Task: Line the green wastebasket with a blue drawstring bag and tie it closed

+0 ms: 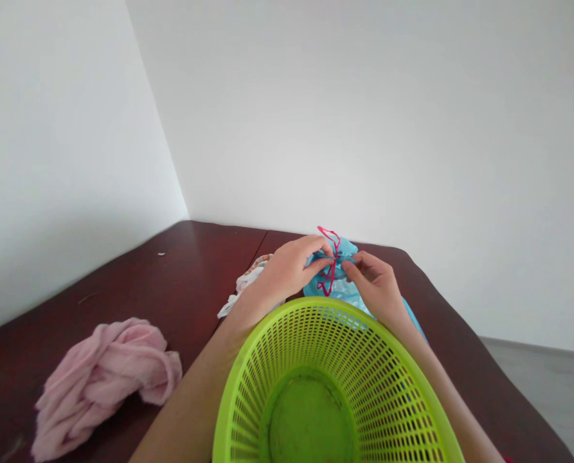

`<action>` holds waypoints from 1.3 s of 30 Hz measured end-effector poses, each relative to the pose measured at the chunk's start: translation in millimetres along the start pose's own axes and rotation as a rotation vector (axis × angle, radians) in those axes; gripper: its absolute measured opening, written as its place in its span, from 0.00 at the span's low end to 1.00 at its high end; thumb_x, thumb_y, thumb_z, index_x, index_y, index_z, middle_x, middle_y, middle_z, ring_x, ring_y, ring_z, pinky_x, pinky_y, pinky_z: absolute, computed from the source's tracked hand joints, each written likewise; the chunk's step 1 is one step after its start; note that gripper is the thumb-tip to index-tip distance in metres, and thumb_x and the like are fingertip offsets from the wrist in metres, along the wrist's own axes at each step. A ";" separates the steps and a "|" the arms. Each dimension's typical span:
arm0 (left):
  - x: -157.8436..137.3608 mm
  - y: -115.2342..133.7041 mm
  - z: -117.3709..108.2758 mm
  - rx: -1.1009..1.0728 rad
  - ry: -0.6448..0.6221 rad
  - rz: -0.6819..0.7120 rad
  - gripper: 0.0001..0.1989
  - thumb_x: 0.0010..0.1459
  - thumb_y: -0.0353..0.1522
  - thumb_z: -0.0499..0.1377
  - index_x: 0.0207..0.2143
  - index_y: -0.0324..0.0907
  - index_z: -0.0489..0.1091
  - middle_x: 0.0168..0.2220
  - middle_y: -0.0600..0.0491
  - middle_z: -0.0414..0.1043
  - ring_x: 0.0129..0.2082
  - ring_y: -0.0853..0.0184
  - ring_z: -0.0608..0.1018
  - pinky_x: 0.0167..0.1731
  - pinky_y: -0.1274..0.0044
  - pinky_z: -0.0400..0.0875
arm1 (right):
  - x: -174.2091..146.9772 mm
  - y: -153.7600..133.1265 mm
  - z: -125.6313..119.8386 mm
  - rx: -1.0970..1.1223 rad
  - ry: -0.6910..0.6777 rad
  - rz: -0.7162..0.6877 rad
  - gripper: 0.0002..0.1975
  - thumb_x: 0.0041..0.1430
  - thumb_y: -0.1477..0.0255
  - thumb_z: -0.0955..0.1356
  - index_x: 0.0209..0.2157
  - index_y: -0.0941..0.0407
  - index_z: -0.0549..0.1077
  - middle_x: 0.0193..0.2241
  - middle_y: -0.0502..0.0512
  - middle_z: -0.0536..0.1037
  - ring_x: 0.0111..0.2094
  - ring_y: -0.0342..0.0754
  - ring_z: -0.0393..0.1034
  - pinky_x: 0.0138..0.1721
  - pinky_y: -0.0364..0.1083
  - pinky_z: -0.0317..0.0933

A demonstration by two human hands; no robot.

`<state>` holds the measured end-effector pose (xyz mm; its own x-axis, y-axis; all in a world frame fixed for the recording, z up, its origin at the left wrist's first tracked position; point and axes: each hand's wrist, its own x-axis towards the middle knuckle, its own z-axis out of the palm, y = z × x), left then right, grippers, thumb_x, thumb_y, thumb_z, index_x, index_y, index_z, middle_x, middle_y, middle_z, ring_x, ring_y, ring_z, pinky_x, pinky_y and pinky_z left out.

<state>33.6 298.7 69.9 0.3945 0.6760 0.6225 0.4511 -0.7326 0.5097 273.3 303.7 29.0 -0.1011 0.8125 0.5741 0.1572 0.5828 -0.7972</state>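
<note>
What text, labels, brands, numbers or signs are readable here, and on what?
None readable.
Green basket: no lettering visible.
Pink cloth: none visible.
Blue bundle: partly covered by the hands; no print can be made out.
White cloth: partly hidden; no print can be made out.
Table: none visible.

The green basket (310, 415), cut off below, partly hides the blue bag (347, 290).

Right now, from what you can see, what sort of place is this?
Probably a room in a home: a dark reddish table stands by plain white walls, with a crumpled pink fluffy cloth on it and a green perforated plastic basket in view.
</note>
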 end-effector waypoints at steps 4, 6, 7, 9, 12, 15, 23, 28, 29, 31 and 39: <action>-1.1 -2.3 -3.1 -0.024 0.063 -0.063 0.03 0.80 0.36 0.67 0.46 0.49 0.80 0.45 0.50 0.88 0.44 0.58 0.85 0.47 0.66 0.76 | 0.7 -8.0 -6.4 -0.006 0.083 0.008 0.20 0.71 0.54 0.79 0.30 0.50 0.78 0.26 0.49 0.74 0.30 0.49 0.68 0.34 0.49 0.66; -1.5 -7.0 -5.4 -0.036 0.124 -0.098 0.04 0.79 0.36 0.67 0.46 0.49 0.79 0.44 0.51 0.87 0.42 0.59 0.85 0.44 0.68 0.75 | 0.5 -11.3 -11.6 -0.027 0.120 0.009 0.20 0.71 0.55 0.78 0.29 0.50 0.77 0.25 0.49 0.74 0.29 0.49 0.68 0.33 0.49 0.65; -1.5 -9.9 -6.2 -0.047 0.165 -0.117 0.04 0.79 0.36 0.68 0.46 0.48 0.79 0.43 0.51 0.87 0.41 0.60 0.85 0.43 0.69 0.74 | 0.5 -12.2 -14.2 -0.028 0.143 0.014 0.20 0.71 0.56 0.78 0.28 0.50 0.77 0.24 0.49 0.74 0.29 0.49 0.68 0.33 0.49 0.64; -1.2 -15.4 -6.9 -0.094 0.244 -0.161 0.05 0.79 0.37 0.68 0.46 0.48 0.77 0.42 0.52 0.86 0.39 0.62 0.84 0.40 0.70 0.74 | 0.4 -12.3 -18.3 -0.005 0.195 0.044 0.20 0.72 0.56 0.78 0.28 0.50 0.76 0.25 0.49 0.75 0.29 0.48 0.68 0.33 0.49 0.64; -0.5 -18.9 -4.7 -0.183 0.273 -0.209 0.04 0.79 0.36 0.66 0.47 0.48 0.74 0.41 0.54 0.83 0.37 0.64 0.83 0.38 0.71 0.73 | 0.6 -8.5 -19.2 0.026 0.242 0.088 0.16 0.72 0.58 0.78 0.32 0.50 0.77 0.26 0.49 0.76 0.30 0.48 0.69 0.34 0.49 0.64; -0.1 -15.9 -1.3 -0.202 0.197 -0.155 0.06 0.77 0.30 0.63 0.52 0.48 0.75 0.47 0.51 0.85 0.45 0.62 0.85 0.42 0.70 0.74 | 1.2 -2.5 -15.1 0.026 0.237 0.054 0.11 0.67 0.62 0.80 0.42 0.49 0.78 0.33 0.49 0.80 0.34 0.49 0.73 0.36 0.49 0.68; -1.1 -10.4 -1.5 -0.080 0.052 -0.076 0.14 0.65 0.20 0.57 0.40 0.47 0.75 0.42 0.52 0.81 0.44 0.60 0.81 0.48 0.66 0.73 | 0.7 -3.4 -8.6 -0.008 0.076 0.032 0.14 0.70 0.56 0.80 0.44 0.51 0.83 0.33 0.52 0.84 0.32 0.49 0.76 0.37 0.51 0.70; -0.1 -17.7 -2.3 -0.123 0.169 -0.166 0.10 0.66 0.23 0.57 0.38 0.48 0.66 0.36 0.54 0.75 0.37 0.61 0.74 0.40 0.69 0.67 | -0.4 -14.2 -10.3 -0.032 0.099 0.023 0.15 0.69 0.56 0.79 0.33 0.50 0.80 0.27 0.50 0.79 0.30 0.49 0.72 0.35 0.50 0.66; 0.8 -19.7 -2.7 -0.160 0.242 -0.199 0.10 0.67 0.23 0.58 0.37 0.49 0.63 0.36 0.55 0.73 0.36 0.62 0.73 0.38 0.70 0.66 | -0.6 -15.9 -11.0 -0.025 0.114 0.031 0.15 0.68 0.57 0.79 0.32 0.50 0.79 0.26 0.49 0.78 0.30 0.49 0.71 0.34 0.49 0.65; 3.0 -22.0 -4.3 -0.273 0.372 -0.259 0.11 0.66 0.26 0.60 0.37 0.49 0.60 0.35 0.55 0.71 0.36 0.63 0.71 0.37 0.71 0.66 | -1.2 -18.3 -12.4 -0.010 0.142 0.054 0.14 0.67 0.60 0.78 0.31 0.50 0.77 0.25 0.49 0.77 0.29 0.49 0.71 0.34 0.49 0.65; 6.0 -7.6 -10.8 -0.611 0.482 -0.351 0.25 0.64 0.41 0.71 0.28 0.48 0.56 0.38 0.51 0.79 0.41 0.63 0.80 0.40 0.73 0.75 | -3.0 -17.3 -10.9 0.037 0.260 0.114 0.10 0.62 0.66 0.75 0.28 0.49 0.75 0.23 0.48 0.74 0.27 0.48 0.69 0.31 0.48 0.62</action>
<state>23.9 307.5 76.2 -0.1336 0.8656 0.4826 -0.0824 -0.4950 0.8650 281.6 291.1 43.1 0.1714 0.8458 0.5052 0.1168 0.4917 -0.8629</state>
